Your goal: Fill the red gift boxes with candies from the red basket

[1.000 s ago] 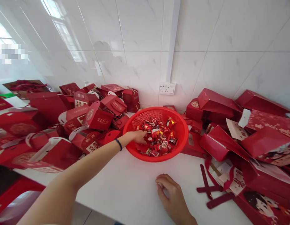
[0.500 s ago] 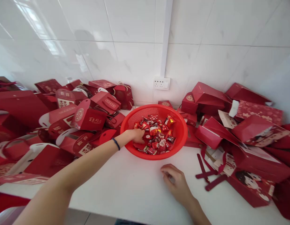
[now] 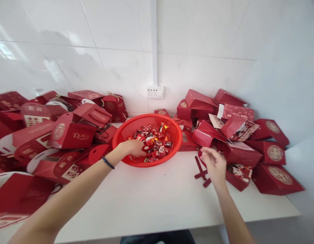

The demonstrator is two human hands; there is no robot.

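Right hand point(image 3: 215, 166) moved near flat, round-ended strips point(image 3: 199, 165).

Candies point(image 3: 155, 141) in basket point(image 3: 147, 119) between boxes point(image 3: 72, 132) on table point(image 3: 159, 200)

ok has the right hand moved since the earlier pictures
Yes; against the wall socket, the right hand has moved rightward and forward, away from the person's body.

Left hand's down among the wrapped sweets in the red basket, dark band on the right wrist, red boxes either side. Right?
One slip: the dark band is on the left wrist, not the right, as the head view shows. The left hand is among the wrapped sweets in the red basket, with red boxes either side.
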